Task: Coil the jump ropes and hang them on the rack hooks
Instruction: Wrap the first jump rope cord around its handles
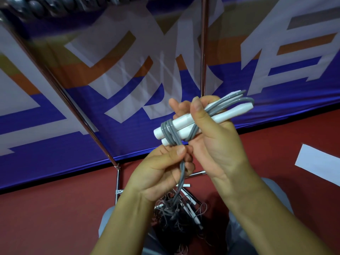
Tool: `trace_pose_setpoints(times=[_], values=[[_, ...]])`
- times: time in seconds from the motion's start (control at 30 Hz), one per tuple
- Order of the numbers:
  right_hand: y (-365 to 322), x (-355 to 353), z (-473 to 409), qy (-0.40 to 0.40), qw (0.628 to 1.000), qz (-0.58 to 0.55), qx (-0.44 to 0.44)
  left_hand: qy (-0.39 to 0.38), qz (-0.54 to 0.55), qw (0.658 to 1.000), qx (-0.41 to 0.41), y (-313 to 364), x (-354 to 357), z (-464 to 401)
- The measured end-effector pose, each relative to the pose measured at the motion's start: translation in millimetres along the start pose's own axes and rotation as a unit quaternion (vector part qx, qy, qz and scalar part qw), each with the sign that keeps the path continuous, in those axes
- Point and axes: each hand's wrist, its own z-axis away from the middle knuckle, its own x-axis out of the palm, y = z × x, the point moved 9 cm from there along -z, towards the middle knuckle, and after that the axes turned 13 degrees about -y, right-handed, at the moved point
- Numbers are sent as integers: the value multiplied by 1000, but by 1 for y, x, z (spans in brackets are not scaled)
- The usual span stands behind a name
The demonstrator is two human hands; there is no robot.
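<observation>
A jump rope with two white handles (185,120) and a grey cord (170,133) is held up in front of me. My right hand (211,137) grips both handles side by side, with cord loops lying along them. Several turns of the cord are wound around the handles' lower ends. My left hand (161,170) pinches the cord strands just below the handles, and they hang down toward the floor. The metal rack's poles (203,52) stand behind; its hooks are out of view.
A heap of tangled jump ropes (180,214) lies on the red floor between my knees, beside the rack's base bars (117,183). A blue banner (55,126) with large white characters hangs behind. A white sheet (320,162) lies on the floor at right.
</observation>
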Motion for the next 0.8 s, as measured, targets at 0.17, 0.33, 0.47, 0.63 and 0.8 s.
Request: trace_pose_setpoints(times=[0.17,0.33,0.47,0.63,0.8], values=[[-1,2,3,-1,999,-29,24,-11,-100,994,32,11,2,1],[5,0,4,-1,996,-39,80,-8,-282,957,67,33,10,7],[12,-5,4,4,991,-56,125,132,-479,866,61,59,7,22],[19,1,7,-32,981,-69,181,109,-562,817,65,64,13,25],[22,1,9,-31,977,-60,204,53,-624,778,44,59,12,22]])
